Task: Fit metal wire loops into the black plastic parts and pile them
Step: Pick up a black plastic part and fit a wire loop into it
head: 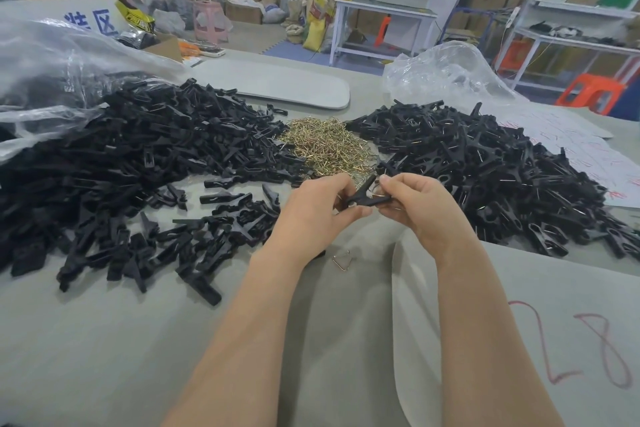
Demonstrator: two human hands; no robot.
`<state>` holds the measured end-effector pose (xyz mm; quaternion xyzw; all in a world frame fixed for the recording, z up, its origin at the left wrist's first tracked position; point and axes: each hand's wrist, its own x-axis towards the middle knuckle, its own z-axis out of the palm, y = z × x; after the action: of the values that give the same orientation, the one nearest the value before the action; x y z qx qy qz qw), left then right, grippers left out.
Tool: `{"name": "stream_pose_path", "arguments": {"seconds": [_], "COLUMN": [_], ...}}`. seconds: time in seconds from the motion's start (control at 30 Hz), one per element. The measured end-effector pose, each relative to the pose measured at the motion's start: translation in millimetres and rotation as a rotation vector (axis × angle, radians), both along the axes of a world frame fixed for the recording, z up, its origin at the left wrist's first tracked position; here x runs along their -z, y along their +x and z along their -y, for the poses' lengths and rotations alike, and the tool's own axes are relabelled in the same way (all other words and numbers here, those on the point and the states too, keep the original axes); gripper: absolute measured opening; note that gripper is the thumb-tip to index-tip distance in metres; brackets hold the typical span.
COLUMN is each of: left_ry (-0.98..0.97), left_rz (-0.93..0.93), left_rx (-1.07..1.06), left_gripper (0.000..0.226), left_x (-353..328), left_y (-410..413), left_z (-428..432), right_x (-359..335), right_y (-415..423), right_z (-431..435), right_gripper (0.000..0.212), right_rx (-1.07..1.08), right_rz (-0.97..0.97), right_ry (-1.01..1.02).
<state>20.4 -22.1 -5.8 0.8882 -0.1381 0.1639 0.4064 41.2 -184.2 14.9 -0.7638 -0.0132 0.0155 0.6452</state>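
Grey table (104,340): left hand (311,208) and right hand (419,204) pinch one black part (363,192); wire loop (374,186) mostly hidden.

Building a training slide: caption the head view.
Left hand and right hand hold black plastic part before brass-coloured wire-loop heap.

Matt black plastic parts (138,163); shiny brassy wire loops (325,142), seemingly metal; crinkled glossy bag (52,55)

one head-worn wide view, looking forward and down, close over the table (104,340), room across the frame's top.
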Motion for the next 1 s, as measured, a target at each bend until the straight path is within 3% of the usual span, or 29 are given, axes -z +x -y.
{"name": "stream_pose_path", "arguments": {"seconds": [0.5, 0.63, 0.83, 1.0], "left_ry": [-0.124, -0.151, -0.064, 0.010], "left_rz": [-0.029, 0.038, 0.107, -0.007], "left_rx": [0.059, 0.033, 0.001, 0.038], "left_gripper": [0.026, 0.014, 0.019, 0.017], "left_x": [2, 1, -1, 0], "left_y": [3, 3, 2, 2], "left_z": [1, 2, 3, 5], "right_x": [-5, -6, -6, -4], "right_y": [-7, -7, -6, -5], "right_z": [-6, -10, -7, -7], "right_gripper": [0.025, 0.024, 0.024, 0.024], "right_rx": [0.000, 0.050, 0.032, 0.044], "right_rz": [0.009, 0.033, 0.002, 0.034], "right_ry": [-0.011, -0.025, 0.014, -0.055]}}
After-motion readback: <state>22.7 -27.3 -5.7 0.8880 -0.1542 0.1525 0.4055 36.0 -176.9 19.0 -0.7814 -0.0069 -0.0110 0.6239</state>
